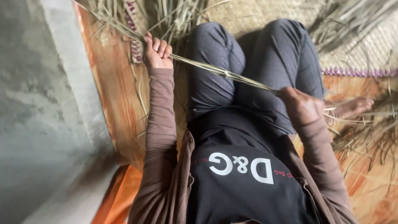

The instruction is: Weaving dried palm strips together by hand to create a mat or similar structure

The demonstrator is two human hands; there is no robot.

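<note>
I sit on the floor in dark trousers and a brown long-sleeved top. My left hand (156,52) is closed around a bundle of dry grass strands (226,74) that stretches tight across my lap. My right hand (300,105) grips the other end of the same strands, low by my right knee. A partly woven straw mat (365,45) with a purple patterned border lies beyond my knees. Loose strands fan out past my left hand at the top left.
An orange sheet (114,99) covers the floor under me. A grey concrete wall and ledge (45,116) rise on the left. A pile of loose dry grass (369,132) lies at the right beside my bare foot (352,107).
</note>
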